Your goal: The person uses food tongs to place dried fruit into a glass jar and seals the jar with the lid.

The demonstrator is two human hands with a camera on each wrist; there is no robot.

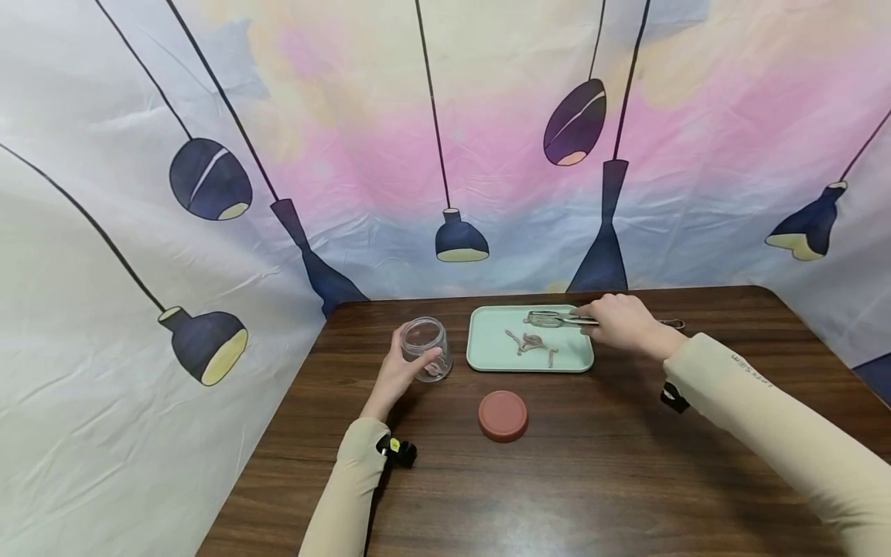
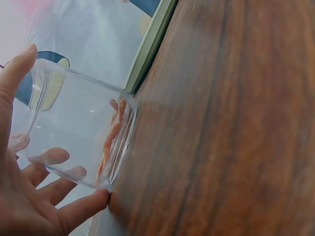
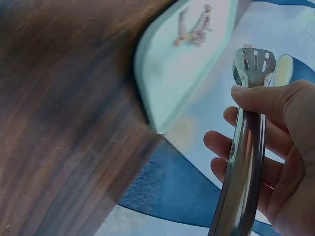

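My left hand (image 1: 398,377) grips a clear glass jar (image 1: 441,363), its thumb and fingers on either side of the wall. The jar stands upright on the table without a lid. Reddish-brown dried strips (image 2: 113,132) lie at its bottom in the left wrist view. In my right hand (image 1: 622,323) are metal tongs (image 3: 243,162) with a slotted head, held over the right part of a pale green tray (image 1: 487,360). A small pinkish bit (image 3: 247,45) shows at the tongs' tip. Several more strips (image 1: 532,341) lie on the tray.
A round reddish-brown lid (image 1: 503,415) lies on the dark wooden table (image 1: 557,480), in front of the tray and between the two arms. Behind the table's back edge hangs a cloth (image 1: 390,247) printed with lamps.
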